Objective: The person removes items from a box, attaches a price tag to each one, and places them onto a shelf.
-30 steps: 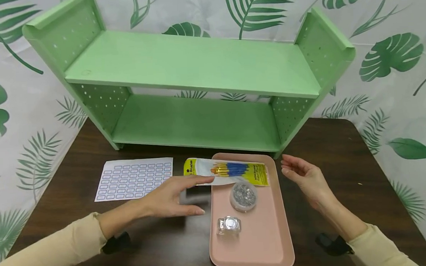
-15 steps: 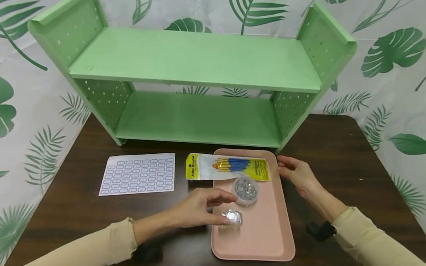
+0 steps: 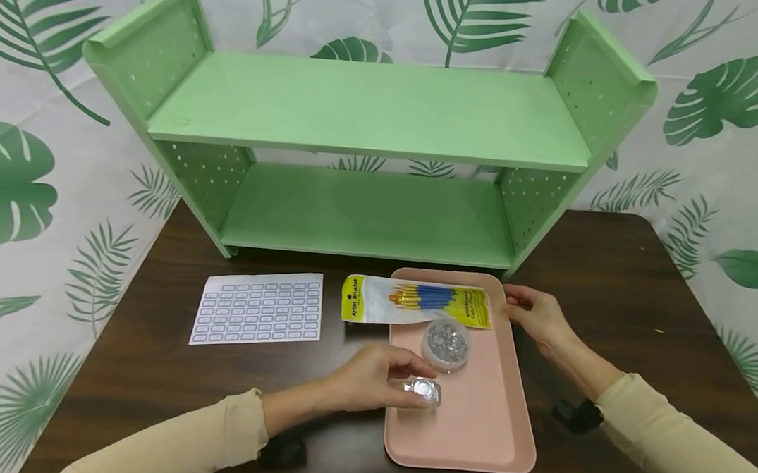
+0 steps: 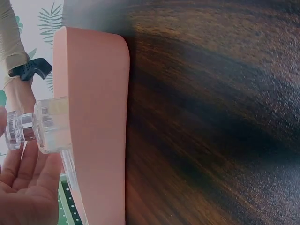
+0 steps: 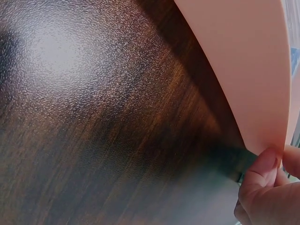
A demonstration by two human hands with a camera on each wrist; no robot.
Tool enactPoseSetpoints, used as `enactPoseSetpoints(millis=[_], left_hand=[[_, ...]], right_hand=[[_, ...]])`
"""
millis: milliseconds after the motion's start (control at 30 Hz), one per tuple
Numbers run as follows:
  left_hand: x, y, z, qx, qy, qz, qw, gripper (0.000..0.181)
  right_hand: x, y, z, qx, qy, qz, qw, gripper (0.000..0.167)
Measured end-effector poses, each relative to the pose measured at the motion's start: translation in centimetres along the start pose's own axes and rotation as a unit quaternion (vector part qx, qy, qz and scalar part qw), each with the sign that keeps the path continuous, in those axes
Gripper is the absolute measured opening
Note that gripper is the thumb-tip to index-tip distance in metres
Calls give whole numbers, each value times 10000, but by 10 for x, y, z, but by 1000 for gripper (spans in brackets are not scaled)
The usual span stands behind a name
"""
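Note:
My left hand [image 3: 372,379] reaches over the left rim of the pink tray [image 3: 483,429]. Its thumb and fingers close round a small clear bottle [image 3: 427,389] with a glassy cap, which stands in the tray; in the left wrist view the bottle [image 4: 52,124] rises above the rim, fingers behind it. On the other side, my right hand [image 3: 538,320] pinches the tray's right rim near the far corner, thumb outside, as the right wrist view shows. A round clear tub [image 3: 447,344] of silvery bits sits just beyond the bottle. A packet of artist brushes [image 3: 420,299] lies across the tray's far end.
A green two-tier shelf [image 3: 365,209] stands behind the tray, its right foot close to the far rim. On the dark wooden table [image 3: 583,256], a sheet of blue-bordered labels [image 3: 258,309] lies to the left. A leaf-print cloth [image 3: 720,200] hangs behind.
My left hand has moved right from beside the tray, over its rim, to the bottle. My right hand has come in from just right of the tray and taken hold of its rim.

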State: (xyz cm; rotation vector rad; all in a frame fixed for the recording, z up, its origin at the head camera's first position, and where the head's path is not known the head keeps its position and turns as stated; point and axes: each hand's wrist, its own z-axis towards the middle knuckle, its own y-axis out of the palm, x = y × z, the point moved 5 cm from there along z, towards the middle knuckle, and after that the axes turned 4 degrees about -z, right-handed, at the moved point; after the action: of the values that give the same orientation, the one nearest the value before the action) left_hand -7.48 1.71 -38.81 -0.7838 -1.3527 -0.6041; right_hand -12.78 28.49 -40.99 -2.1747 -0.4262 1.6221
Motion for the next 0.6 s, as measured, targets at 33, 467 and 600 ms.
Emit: enactPoseSetpoints(millis=[33, 467, 600], left_hand=[[-1, 0, -1, -18, -16, 61, 10000, 31], [8, -6, 0, 258, 714, 604, 9953, 22], [23, -25, -5, 464, 833, 305, 9950, 23]], right_hand=[[0, 2, 1, -23, -15, -59, 10000, 44], [6, 0, -1, -153, -50, -107, 9998, 46], [2, 3, 2, -154, -144, -130, 9997, 46]])
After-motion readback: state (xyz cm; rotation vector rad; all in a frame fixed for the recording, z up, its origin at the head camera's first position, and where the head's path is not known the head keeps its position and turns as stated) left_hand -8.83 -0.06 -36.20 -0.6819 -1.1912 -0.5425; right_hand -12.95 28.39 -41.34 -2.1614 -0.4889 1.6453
